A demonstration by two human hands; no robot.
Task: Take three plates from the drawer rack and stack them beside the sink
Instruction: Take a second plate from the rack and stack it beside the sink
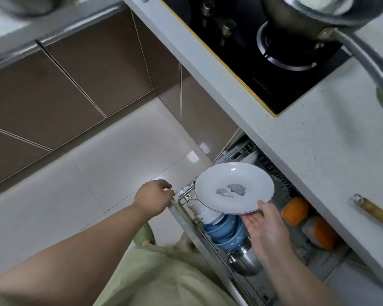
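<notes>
A white plate [233,187] with a grey leaf print hovers flat above the open drawer rack [187,219]. My right hand [266,228] holds it by its near rim, thumb on top and fingers underneath. My left hand [152,196] rests at the drawer's front corner with its fingers curled on the edge. More white plates [251,157] stand upright in the rack's far end, partly hidden by the counter edge.
The rack also holds stacked blue bowls [226,231], white cups [199,208], a steel bowl [244,260] and orange items [294,210]. Above runs a white countertop [307,155] with a black gas hob [263,51], a pan [314,16] and a wooden-handled tool [376,214].
</notes>
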